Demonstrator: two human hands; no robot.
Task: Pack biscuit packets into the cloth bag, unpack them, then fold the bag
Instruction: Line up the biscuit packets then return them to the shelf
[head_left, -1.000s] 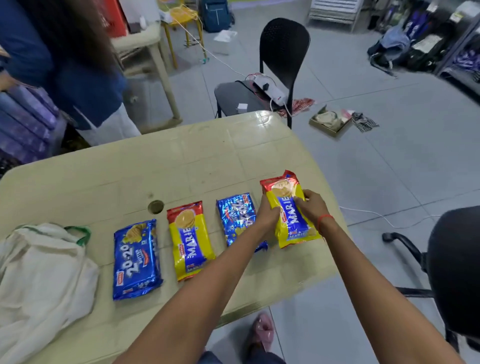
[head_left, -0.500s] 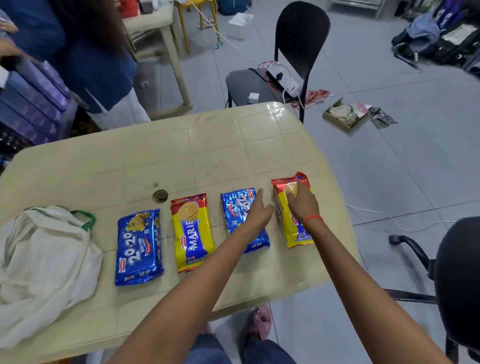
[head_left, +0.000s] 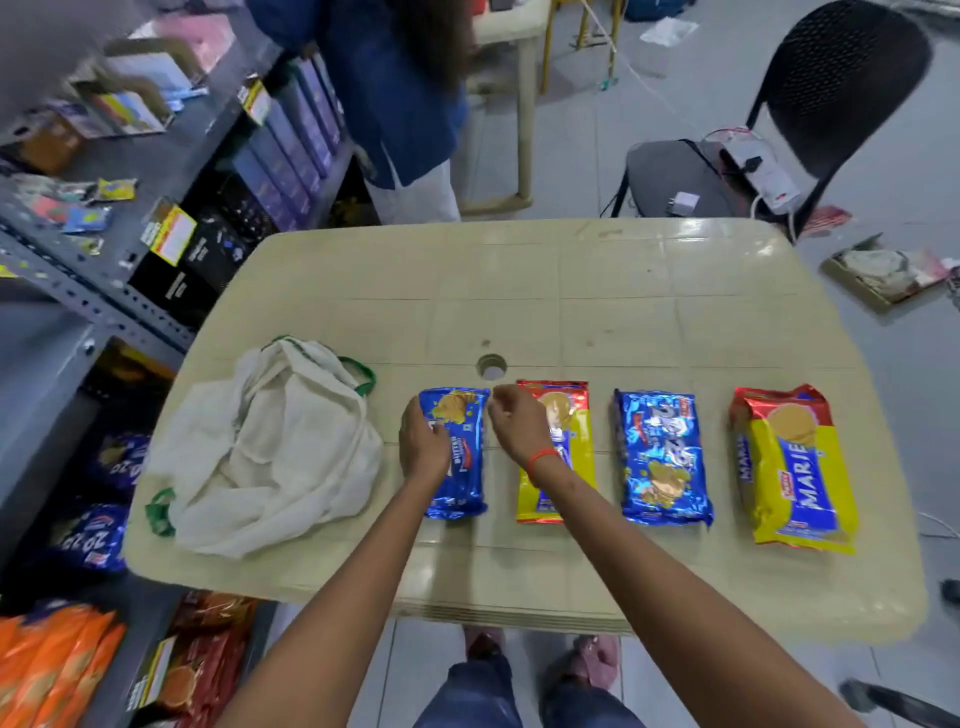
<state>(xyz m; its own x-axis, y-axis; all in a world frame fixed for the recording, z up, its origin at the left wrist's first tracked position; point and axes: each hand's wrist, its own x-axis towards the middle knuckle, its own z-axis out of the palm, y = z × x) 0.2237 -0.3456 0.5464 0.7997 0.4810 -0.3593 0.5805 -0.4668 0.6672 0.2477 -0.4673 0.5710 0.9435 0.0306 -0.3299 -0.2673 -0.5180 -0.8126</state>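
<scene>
Bare forearms; red thread band (head_left: 543, 457) on the right wrist; blue jeans (head_left: 467, 696); pink slippers (head_left: 597, 657)

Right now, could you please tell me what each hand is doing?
Left hand: open, resting on the leftmost blue packet, not gripping it.
Right hand: loosely curled, holding nothing.

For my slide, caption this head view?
Both hands at the leftmost blue packet, cloth bag alongside.

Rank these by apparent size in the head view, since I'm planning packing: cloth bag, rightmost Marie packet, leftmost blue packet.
1. cloth bag, clearly largest.
2. rightmost Marie packet.
3. leftmost blue packet, though the left hand partly covers it, and wide-angle distortion makes this gap unsure.
</scene>
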